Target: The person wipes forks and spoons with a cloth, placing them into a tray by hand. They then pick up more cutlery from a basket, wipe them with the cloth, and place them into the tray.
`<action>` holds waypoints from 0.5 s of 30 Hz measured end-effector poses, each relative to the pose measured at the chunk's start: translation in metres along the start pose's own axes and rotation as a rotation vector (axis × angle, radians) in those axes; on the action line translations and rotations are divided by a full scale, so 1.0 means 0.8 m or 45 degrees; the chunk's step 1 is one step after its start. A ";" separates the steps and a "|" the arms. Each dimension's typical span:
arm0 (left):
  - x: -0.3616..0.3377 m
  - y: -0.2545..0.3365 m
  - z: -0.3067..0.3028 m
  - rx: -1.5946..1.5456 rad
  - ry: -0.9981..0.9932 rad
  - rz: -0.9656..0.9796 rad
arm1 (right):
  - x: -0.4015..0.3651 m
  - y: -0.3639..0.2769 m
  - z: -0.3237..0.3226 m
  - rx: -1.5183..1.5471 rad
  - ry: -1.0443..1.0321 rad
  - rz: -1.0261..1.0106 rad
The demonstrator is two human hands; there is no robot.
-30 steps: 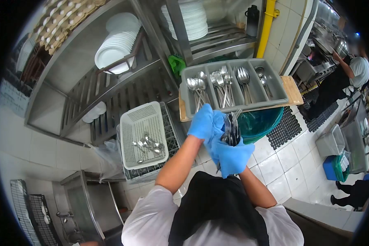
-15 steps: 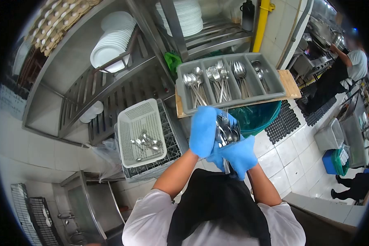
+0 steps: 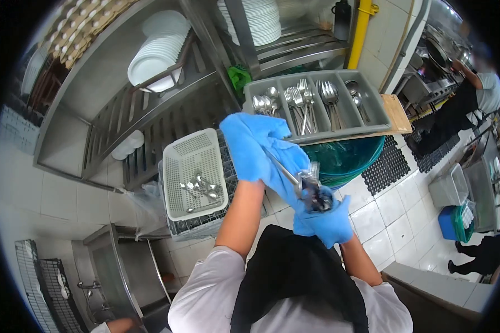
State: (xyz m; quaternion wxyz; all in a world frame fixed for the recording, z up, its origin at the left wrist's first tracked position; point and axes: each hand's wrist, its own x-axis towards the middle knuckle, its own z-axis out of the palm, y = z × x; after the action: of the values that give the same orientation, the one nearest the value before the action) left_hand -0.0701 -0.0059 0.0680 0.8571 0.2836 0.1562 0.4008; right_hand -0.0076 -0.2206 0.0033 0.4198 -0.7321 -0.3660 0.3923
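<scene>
While clasping cutlery in right hand before tray, has drawn left hand outward, gripping one utensil, partly singled out.

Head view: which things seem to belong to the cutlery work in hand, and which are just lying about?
Likely part of the job:
- held cutlery
- blue cloth
- grey cutlery tray
- white basket with cutlery

Apparently just around:
- white plates on the shelf
- dark bottle
- egg trays

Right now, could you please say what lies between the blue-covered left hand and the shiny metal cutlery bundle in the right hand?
In the head view, a slim silver utensil handle and blue cloth lie there.
</scene>
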 end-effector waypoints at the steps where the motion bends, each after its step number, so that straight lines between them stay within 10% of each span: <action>1: 0.003 0.006 0.003 -0.071 0.130 0.020 | 0.001 0.007 -0.004 -0.066 0.118 -0.158; 6: -0.020 -0.050 -0.038 0.017 -0.147 -0.405 | 0.043 0.090 -0.018 -0.249 0.340 -0.644; 11: -0.007 -0.087 -0.024 0.328 0.049 0.025 | 0.009 -0.045 -0.012 0.254 0.338 0.025; 15: 0.025 -0.041 -0.033 0.277 -0.053 0.054 | 0.004 0.028 0.009 0.590 0.417 -0.133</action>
State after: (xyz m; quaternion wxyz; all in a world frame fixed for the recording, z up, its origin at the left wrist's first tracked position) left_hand -0.0511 0.0019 0.0263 0.8157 0.3863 0.1750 0.3935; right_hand -0.0082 -0.2243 -0.0203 0.6491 -0.6503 -0.2310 0.3199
